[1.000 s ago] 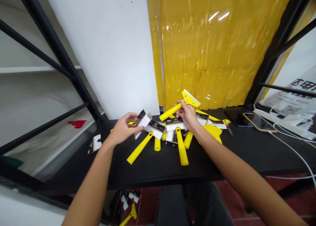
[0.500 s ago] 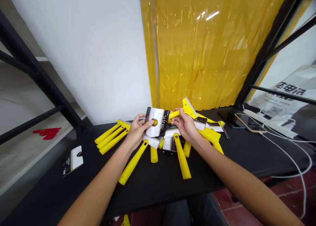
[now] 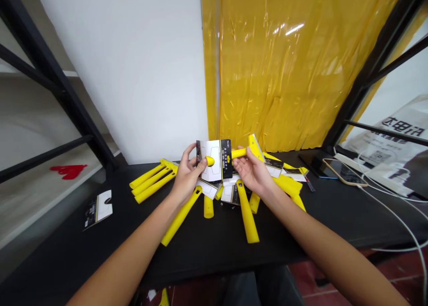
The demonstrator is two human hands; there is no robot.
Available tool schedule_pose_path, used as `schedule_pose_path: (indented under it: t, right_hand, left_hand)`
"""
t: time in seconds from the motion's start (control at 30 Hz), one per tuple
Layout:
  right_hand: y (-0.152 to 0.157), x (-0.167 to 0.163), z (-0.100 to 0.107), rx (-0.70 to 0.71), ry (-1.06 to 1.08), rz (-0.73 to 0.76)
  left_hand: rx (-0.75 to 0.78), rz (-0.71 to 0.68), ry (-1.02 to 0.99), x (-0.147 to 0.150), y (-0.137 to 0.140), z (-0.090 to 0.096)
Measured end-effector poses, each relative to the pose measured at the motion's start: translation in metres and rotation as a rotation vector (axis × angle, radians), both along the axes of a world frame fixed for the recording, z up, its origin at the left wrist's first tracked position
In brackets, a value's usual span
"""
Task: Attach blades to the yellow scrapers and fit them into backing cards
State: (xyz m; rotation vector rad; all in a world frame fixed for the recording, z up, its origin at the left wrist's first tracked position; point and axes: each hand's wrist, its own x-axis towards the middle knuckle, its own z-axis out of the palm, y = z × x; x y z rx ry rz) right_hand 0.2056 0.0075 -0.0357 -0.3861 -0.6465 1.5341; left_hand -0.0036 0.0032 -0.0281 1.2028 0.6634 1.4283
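Note:
My left hand (image 3: 190,174) pinches the left side of a printed packaging card (image 3: 216,167), white with black bands. A yellow scraper (image 3: 254,149) with a pale blade edge is gripped by its handle in my right hand (image 3: 251,171). That handle runs leftward behind the card, and yellow shows through a hole at the card's left and a slot at its right. Below my hands lie loose yellow handles (image 3: 248,214) and more cards (image 3: 230,193). A further yellow handle (image 3: 182,217) lies under my left wrist.
Several yellow scrapers (image 3: 153,181) lie together at the left. A folded card (image 3: 99,210) is near the left edge. At right are a phone (image 3: 344,172), a power strip (image 3: 374,174) and white cables (image 3: 397,223). Black shelf posts (image 3: 63,92) frame the black table (image 3: 207,257).
The card has turned a little and now sits more upright. More of the scraper handle shows at the card's right edge. The camera view has shifted slightly left.

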Motion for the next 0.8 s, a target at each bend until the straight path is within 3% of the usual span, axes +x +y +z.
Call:
schedule_pose_path:
  t: [0.27, 0.47, 0.53, 0.63, 0.7, 0.8]
  right_hand:
    - [0.004, 0.001, -0.008, -0.012, 0.019, 0.034]
    - [-0.002, -0.004, -0.008, 0.066, -0.054, 0.042]
    - [-0.005, -0.006, -0.006, 0.120, -0.132, 0.026]
    - [-0.009, -0.008, -0.003, 0.191, -0.188, -0.014]
    - [-0.010, -0.008, -0.001, 0.217, -0.183, -0.031]
    - [-0.011, -0.006, 0.002, 0.244, -0.186, -0.052]
  left_hand:
    - [-0.115, -0.141, -0.059, -0.004, -0.003, 0.003]
    - [-0.095, -0.171, -0.077, 0.002, -0.003, -0.005]
    - [-0.036, -0.112, 0.000, 0.003, -0.002, -0.008]
    - [0.091, 0.087, 0.140, 0.002, -0.001, -0.008]
    - [0.117, 0.119, 0.181, -0.002, -0.001, -0.006]
    - [0.074, -0.104, 0.140, -0.007, -0.005, -0.001]
